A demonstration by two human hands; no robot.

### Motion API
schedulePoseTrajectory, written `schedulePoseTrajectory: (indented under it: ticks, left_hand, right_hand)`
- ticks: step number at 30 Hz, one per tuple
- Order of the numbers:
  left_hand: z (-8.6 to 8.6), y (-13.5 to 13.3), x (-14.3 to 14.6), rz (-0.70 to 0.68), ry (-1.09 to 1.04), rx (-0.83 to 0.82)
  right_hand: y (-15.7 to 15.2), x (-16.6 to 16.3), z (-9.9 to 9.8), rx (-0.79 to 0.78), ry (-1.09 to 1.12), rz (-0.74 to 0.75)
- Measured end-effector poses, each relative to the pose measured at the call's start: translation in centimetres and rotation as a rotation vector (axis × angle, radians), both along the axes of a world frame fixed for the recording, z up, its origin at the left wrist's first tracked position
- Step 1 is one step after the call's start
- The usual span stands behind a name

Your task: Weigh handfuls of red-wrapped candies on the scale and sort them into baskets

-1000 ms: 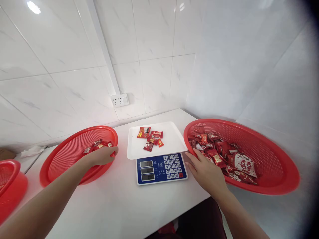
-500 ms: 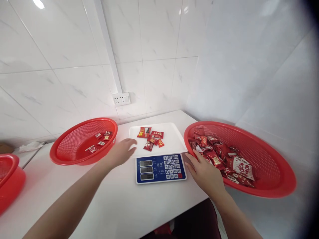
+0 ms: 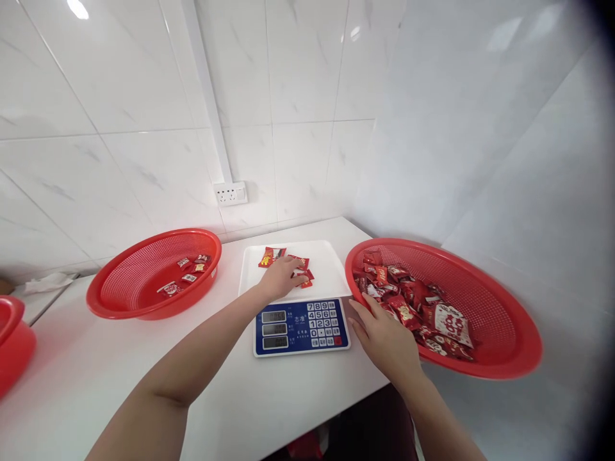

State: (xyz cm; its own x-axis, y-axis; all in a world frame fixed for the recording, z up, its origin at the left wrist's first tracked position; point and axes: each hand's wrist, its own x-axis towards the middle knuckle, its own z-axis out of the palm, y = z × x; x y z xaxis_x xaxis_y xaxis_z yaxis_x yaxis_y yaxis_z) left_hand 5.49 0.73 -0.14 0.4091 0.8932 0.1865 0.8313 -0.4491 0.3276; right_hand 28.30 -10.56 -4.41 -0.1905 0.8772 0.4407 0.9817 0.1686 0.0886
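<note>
My left hand [image 3: 281, 278] is over the white weighing tray [image 3: 250, 278], its fingers apart and lowered onto small red snack packets [image 3: 302, 276]. The hand covers part of the group; whether it grips one cannot be seen. Just behind the fingers lies a red and yellow packet [image 3: 271, 256]. The tray belongs to a digital scale [image 3: 298, 349] with a blue keypad panel. My right hand [image 3: 384, 336] holds nothing, with fingers stretched out against the near rim of the right red basket [image 3: 509, 346]. That basket contains many red packets [image 3: 413, 307] and a larger white-and-red packet [image 3: 451, 323].
To the left stands another red basket [image 3: 125, 291] with several small packets [image 3: 170, 288] inside. A further red basket [image 3: 14, 358] is cut off at the left edge. A wall socket [image 3: 230, 193] sits on the tiled wall behind the white table [image 3: 216, 403].
My left hand has moved right and forward, from the tray's left edge onto the packets. My right hand stays by the right basket's rim. The whole view has shifted slightly.
</note>
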Motion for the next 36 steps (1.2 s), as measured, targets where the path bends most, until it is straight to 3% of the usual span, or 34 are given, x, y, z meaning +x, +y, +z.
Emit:
schedulePoseTrajectory:
  ticks: [4, 9, 15, 19, 24, 27, 29, 32, 36]
  left_hand:
    - [0.0, 1.4, -2.3, 0.136, 0.012, -0.001]
    - [-0.1, 1.4, -4.4, 0.159, 0.034, -0.065]
    - [0.5, 0.8, -4.5, 0.250, -0.034, -0.039]
    - [2.1, -0.2, -3.5, 0.309, -0.168, 0.071]
    - [3.9, -5.7, 0.7, 0.138, -0.373, 0.116]
    - [3.5, -9.6, 3.2, -0.184, -0.578, -0.035]
    - [2.7, -11.3, 4.4, -0.307, -0.690, -0.180]
    - [1.4, -12.3, 5.6, -0.329, -0.800, -0.329]
    - [0.2, -12.2, 5.7, -0.203, -0.841, -0.392]
  right_hand:
    - [0.1, 0.0, -0.1, -0.005, 0.000, 0.009]
    - [0.2, 0.1, -0.3, -0.010, 0.008, 0.014]
    - [0.1, 0.1, -0.4, -0.008, 0.028, 0.024]
    - [0.4, 0.1, -0.4, -0.096, 0.112, 0.011]
    - [0.0, 0.6, 1.2, -0.179, 0.530, 0.129]
    - [-1.1, 1.0, 2.5, -0.282, 0.922, 0.387]
    - [-1.9, 1.0, 3.4, -0.381, 1.097, 0.504]
    - [-2.6, 1.0, 4.5, -0.426, 1.109, 0.462]
    - [-2.6, 2.7, 6.3, -0.436, 0.977, 0.369]
